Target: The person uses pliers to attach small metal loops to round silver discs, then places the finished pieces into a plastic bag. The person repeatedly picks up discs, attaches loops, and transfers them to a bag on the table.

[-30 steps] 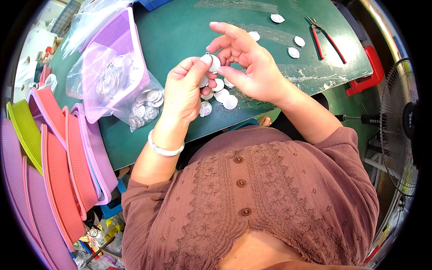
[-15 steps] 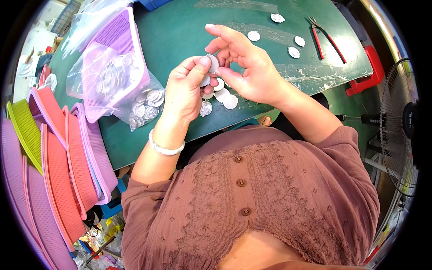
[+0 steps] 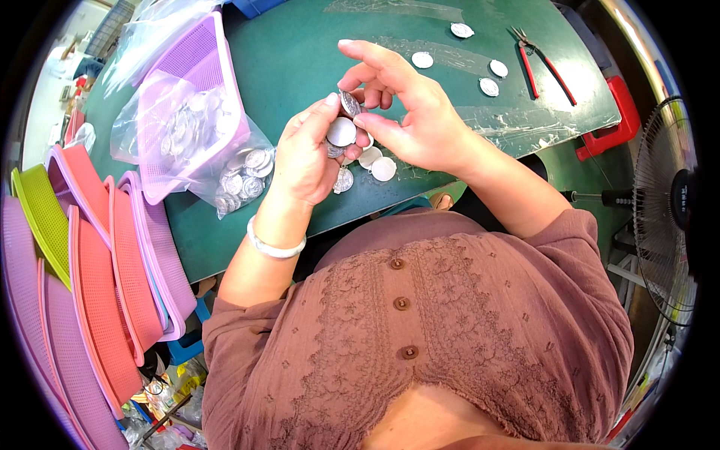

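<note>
My left hand (image 3: 304, 157) is closed round several round silver-coloured medallions, one of which shows a plain pale face (image 3: 342, 132). Another medallion (image 3: 349, 104), tilted with its darker patterned side showing, sits between the two hands. My right hand (image 3: 429, 124) pinches that one at its edge between thumb and fingers, its index finger raised. Under and beside the hands, more medallions (image 3: 383, 169) lie loosely on the green tabletop (image 3: 292, 56), some with small loops on their rims.
To the left, a clear plastic bag of medallions (image 3: 244, 174) hangs over a purple basket (image 3: 228, 67). Stacked pink, purple and green baskets (image 3: 97, 292) stand beyond the table's left edge. Red-handled pliers (image 3: 553, 73) and several medallions (image 3: 462, 31) lie far right. A fan (image 3: 660, 210) stands right.
The medallion between my hands has turned from its pale face to its darker patterned side. The pale one in my left hand is more fully exposed. Both hands have barely moved.
</note>
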